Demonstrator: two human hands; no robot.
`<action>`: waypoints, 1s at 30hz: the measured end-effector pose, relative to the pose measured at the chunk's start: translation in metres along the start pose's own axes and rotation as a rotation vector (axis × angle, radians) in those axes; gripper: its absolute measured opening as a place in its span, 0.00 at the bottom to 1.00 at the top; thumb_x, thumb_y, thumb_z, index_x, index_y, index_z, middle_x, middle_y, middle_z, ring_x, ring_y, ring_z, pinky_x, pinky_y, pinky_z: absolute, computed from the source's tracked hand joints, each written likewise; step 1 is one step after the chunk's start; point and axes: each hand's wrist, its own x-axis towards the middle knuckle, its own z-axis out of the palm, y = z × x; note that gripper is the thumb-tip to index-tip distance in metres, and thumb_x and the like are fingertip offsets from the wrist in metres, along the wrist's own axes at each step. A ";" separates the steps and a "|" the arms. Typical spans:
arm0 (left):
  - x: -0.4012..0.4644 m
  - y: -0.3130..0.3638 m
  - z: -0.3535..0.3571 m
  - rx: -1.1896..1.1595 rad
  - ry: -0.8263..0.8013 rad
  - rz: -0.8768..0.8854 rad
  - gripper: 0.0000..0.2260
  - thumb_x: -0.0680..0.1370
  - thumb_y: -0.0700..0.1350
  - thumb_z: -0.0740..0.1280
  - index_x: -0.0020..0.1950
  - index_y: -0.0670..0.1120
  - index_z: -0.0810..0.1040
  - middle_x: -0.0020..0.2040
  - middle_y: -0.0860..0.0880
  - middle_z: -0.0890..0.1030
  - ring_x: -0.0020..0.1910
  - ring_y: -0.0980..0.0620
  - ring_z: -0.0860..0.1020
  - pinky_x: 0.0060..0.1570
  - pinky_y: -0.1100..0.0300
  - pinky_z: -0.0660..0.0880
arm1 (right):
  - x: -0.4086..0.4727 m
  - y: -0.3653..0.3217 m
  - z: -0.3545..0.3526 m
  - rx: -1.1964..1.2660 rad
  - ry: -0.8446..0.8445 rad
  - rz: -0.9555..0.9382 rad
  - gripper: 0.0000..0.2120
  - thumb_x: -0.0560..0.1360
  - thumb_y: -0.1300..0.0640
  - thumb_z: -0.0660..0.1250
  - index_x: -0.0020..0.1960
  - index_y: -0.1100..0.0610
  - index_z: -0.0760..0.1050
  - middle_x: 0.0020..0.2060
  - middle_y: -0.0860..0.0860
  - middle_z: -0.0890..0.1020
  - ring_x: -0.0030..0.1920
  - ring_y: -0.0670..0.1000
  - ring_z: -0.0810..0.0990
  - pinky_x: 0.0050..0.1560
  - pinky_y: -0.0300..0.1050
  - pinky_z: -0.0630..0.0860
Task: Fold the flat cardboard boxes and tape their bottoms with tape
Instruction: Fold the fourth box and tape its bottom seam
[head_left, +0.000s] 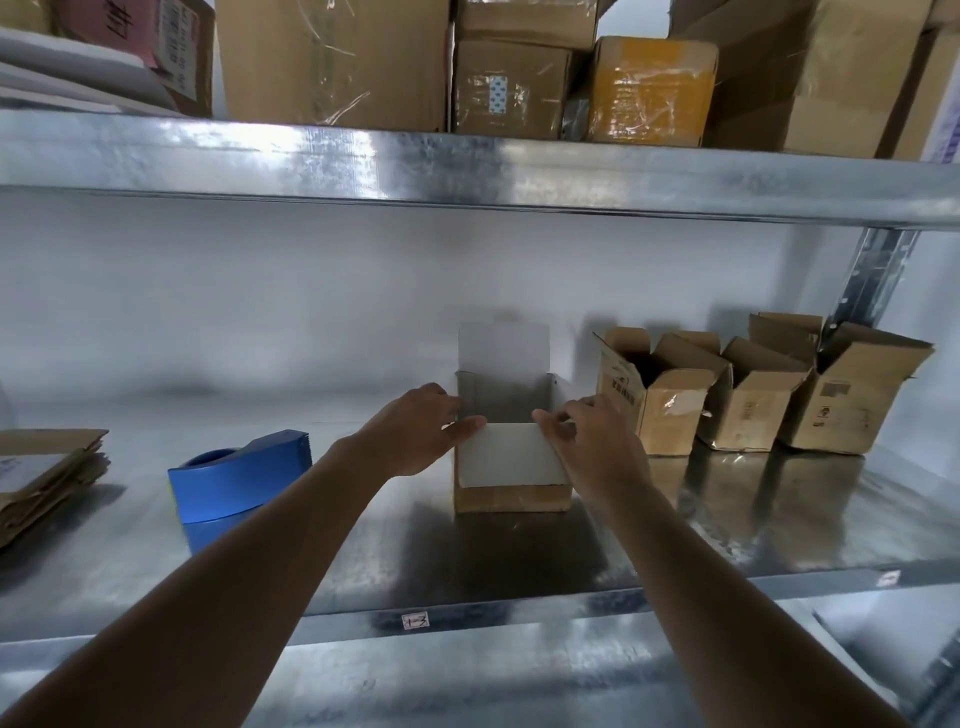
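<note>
A small cardboard box (511, 496) stands upright on the metal shelf (363, 551), its top open. Its far flap stands up and its near flap hangs down over the front, white side out. My left hand (415, 431) grips the box's left top corner, thumb on the near flap. At the right top corner my right hand (592, 441) pinches the near flap's edge. A blue tape dispenser (236, 475) sits to the left of the box. Flat cardboard boxes (47, 473) lie stacked at the far left edge.
Three folded open-topped cartons (660, 395) (753, 400) (852, 395) stand in a row to the right. An upper shelf beam (467, 166) crosses overhead, loaded with taped boxes. A shelf upright (872, 275) rises at the right. A white wall closes the back.
</note>
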 end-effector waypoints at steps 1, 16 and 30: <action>0.000 -0.001 -0.001 -0.024 -0.017 0.016 0.30 0.79 0.66 0.55 0.72 0.52 0.78 0.65 0.52 0.80 0.60 0.52 0.77 0.56 0.62 0.72 | -0.001 0.000 -0.003 0.013 -0.011 -0.013 0.26 0.80 0.30 0.56 0.57 0.49 0.80 0.57 0.48 0.77 0.54 0.48 0.75 0.54 0.52 0.82; 0.000 0.004 0.006 -0.158 0.000 0.034 0.23 0.75 0.65 0.72 0.63 0.52 0.82 0.55 0.53 0.77 0.54 0.51 0.75 0.46 0.61 0.71 | -0.011 0.003 -0.006 -0.026 -0.088 -0.071 0.20 0.81 0.34 0.58 0.59 0.49 0.75 0.61 0.50 0.74 0.57 0.50 0.75 0.54 0.49 0.83; -0.032 0.048 -0.003 -0.111 0.029 0.097 0.22 0.74 0.65 0.74 0.59 0.50 0.84 0.63 0.51 0.75 0.60 0.49 0.74 0.59 0.49 0.77 | -0.055 0.011 -0.045 -0.012 -0.052 -0.078 0.16 0.83 0.38 0.59 0.59 0.49 0.73 0.64 0.52 0.72 0.60 0.52 0.73 0.55 0.53 0.83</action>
